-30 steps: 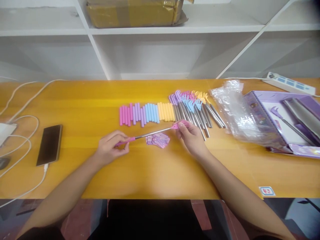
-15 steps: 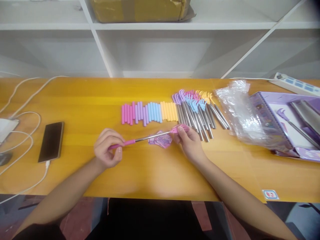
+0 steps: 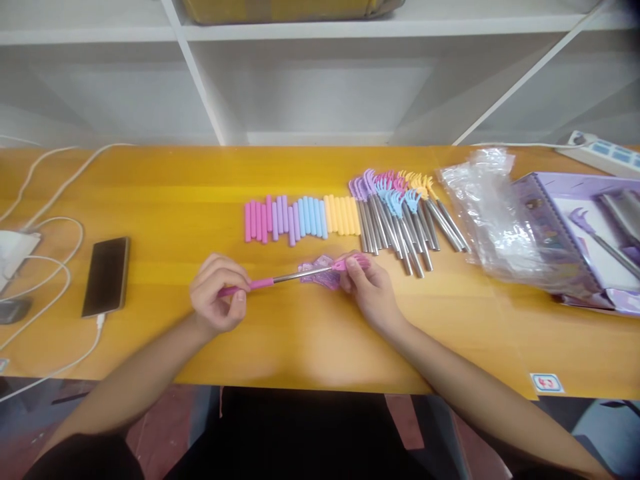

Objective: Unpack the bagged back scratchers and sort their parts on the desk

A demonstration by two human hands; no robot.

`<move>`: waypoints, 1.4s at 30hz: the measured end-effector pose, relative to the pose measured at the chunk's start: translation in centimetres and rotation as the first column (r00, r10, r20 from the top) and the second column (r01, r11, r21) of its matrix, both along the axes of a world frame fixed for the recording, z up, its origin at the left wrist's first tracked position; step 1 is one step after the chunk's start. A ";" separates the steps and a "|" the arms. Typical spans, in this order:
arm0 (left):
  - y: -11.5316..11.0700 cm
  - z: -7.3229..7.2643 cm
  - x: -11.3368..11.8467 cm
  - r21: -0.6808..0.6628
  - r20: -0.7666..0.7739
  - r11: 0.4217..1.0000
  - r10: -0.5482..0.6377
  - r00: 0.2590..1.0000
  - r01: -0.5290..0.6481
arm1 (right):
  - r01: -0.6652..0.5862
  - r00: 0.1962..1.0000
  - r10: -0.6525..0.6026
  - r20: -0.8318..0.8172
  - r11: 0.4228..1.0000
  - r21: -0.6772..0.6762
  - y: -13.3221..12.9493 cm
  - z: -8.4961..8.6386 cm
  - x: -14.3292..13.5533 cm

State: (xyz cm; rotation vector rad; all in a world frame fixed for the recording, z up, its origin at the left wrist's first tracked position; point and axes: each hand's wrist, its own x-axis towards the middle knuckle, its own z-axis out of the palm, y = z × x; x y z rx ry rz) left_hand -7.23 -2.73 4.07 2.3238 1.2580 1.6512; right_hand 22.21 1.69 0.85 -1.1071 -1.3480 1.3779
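A pink back scratcher with a telescopic metal rod [image 3: 303, 274] is stretched between my hands above the table. My left hand [image 3: 219, 293] is closed around its pink handle grip. My right hand [image 3: 367, 287] pinches the pink claw head, which the fingers partly cover. Beneath the rod lie several small purple printed cards [image 3: 325, 279]. Just beyond, pink tubes [image 3: 256, 221], purple tubes [image 3: 285, 220], blue tubes [image 3: 313, 217] and yellow tubes [image 3: 343, 215] form a row. To their right is a pile of back scratchers [image 3: 400, 213] with coloured claw heads and metal rods.
Clear plastic bags [image 3: 493, 220] lie beside a purple box [image 3: 565, 233] holding another purple-headed scratcher. A power strip [image 3: 605, 152] sits behind it. On the left are a phone [image 3: 105, 277] on a charging cable and loose white cables. White shelving [image 3: 320, 87] stands behind the table.
My right hand has moved slightly toward my left, and the bare metal stretch of the rod looks shorter. Both hands keep their hold. The camera view has shifted a little.
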 end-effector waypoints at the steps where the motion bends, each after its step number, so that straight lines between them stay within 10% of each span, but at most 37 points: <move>1: 0.0 0.0 0.1 -0.001 -0.001 1.000 -0.005 1.000 0.005 | -0.003 1.000 0.003 0.001 1.000 0.005 -0.2 0.1 -0.1; 42: -0.2 -0.5 1.6 0.041 0.009 0.997 -0.061 0.998 0.061 | 0.031 0.999 -0.032 0.008 0.996 0.078 -2.7 0.9 -1.6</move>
